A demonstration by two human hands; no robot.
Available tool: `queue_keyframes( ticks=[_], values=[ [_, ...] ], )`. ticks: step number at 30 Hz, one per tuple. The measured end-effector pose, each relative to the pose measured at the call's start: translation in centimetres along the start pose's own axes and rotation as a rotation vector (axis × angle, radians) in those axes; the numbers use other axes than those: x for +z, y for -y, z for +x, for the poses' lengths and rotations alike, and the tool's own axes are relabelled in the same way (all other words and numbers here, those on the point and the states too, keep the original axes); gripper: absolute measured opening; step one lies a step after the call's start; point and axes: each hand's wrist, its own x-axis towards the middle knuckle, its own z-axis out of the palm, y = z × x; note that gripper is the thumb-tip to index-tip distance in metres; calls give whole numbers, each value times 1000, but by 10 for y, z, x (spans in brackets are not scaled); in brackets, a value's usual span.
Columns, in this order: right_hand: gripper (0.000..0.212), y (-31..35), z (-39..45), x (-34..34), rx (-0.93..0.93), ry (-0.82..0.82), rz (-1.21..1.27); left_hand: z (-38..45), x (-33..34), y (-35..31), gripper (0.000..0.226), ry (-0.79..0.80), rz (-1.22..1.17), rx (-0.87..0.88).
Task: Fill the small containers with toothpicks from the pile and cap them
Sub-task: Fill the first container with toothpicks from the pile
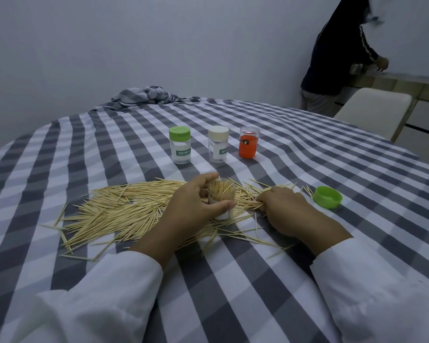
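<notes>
Head view, one moment. The left hand (191,201) is wrapped around a small clear jar (221,199), thumb on the near side and fingers on the far side, holding it upright on the checked tablecloth (307,154) in the middle of the toothpick pile (124,209). The jar is open and looks close to full of toothpicks standing on end. The right hand (287,211) rests knuckles-up on the right edge of the pile, fingertips curled down into the sticks; whether they have pinched a bunch I cannot tell, since the fingertips are hidden. The hands are apart, the jar between them. A loose green cap (328,196) lies open side up, just right of the right hand. Farther back stand three capped jars in a row: green-lidded jar (180,144), cream-lidded jar (218,143) and orange jar (249,142). Handling judgement: toothpicks are light, stiff, thin, sharp-pointed and slide easily over each other, so best gathered as a small aligned bundle pinched near mid-length, not singly. The jar is light, smooth plastic, likely to tip on the soft cloth; a grip round the lower wall keeps it steady. The cap should be taken by its rim. Risk: sticks standing proud may block capping.
</notes>
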Motion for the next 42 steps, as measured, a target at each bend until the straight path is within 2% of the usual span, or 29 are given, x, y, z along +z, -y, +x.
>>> queue_keyframes(
  ticks=[3,10,14,18,20,24,30,36,42],
  values=[
    [36,3,-2,1,-47,-29,-56,0,0,0,76,4,11,3],
    [26,17,-2,3,-86,-160,-184,0,0,-1,76,4,22,7],
    [24,13,-2,-4,-33,-134,-144,-1,0,0,75,3,6,5],
    [11,3,-7,-15,72,-87,148,0,-1,1,75,11,-1,3],
    [14,1,-9,-21,103,-76,340,0,-1,1,75,17,-3,2],
    [20,1,-9,-24,59,-107,639,1,0,1,75,15,-3,1],
    [17,14,-7,-19,41,-140,1249,0,1,0,75,13,3,9],
    [16,22,-2,-17,51,-148,1513,0,0,-1,75,9,16,15],
    [16,32,0,-18,92,-249,1670,1,1,-2,76,9,8,8]
  ],
)
